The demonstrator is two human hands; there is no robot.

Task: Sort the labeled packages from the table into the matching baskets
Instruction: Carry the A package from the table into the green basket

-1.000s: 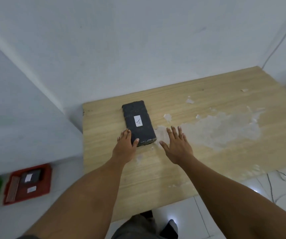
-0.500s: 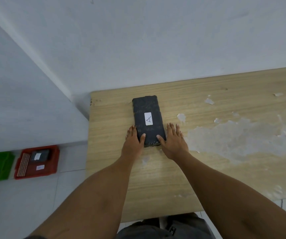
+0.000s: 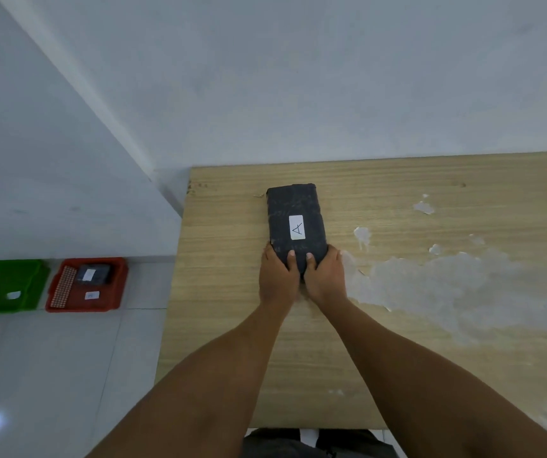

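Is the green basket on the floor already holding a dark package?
No, the green basket shows only a small white label, while the dark package lies in the red basket beside it.

A bare, plain workroom: blank white walls (image 3: pixel 298 77), pale tiled floor (image 3: pixel 50 375). A worn wooden worktop (image 3: pixel 430 325) with peeling surface; plastic sorting baskets (image 3: pixel 87 285) on the floor.

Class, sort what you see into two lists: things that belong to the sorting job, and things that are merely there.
Job: black package labelled A, left hand, right hand, red basket, green basket.

Merely there: wooden table, peeled patches, white wall.
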